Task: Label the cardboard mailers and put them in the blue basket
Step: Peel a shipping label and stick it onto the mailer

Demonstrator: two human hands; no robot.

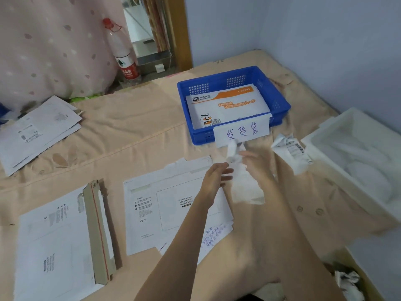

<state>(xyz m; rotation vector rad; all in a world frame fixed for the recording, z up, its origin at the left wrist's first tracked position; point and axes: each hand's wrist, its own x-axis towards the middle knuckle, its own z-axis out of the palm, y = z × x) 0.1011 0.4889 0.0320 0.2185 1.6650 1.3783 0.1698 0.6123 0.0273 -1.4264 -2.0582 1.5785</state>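
A blue basket with a handwritten paper tag stands at the back of the bed and holds a white and orange mailer. In front of me lies a white cardboard mailer with an empty label box. Above its right edge both hands work on a white label sheet. My left hand holds the sheet's left side. My right hand pinches its curled top strip. The picture is blurred there. Another mailer with an open brown flap lies at the near left.
A stack of mailers lies at the far left. A white foam box stands at the right, with crumpled label paper beside it. A water bottle stands behind the bed. Crumpled paper sits in a box at the bottom right.
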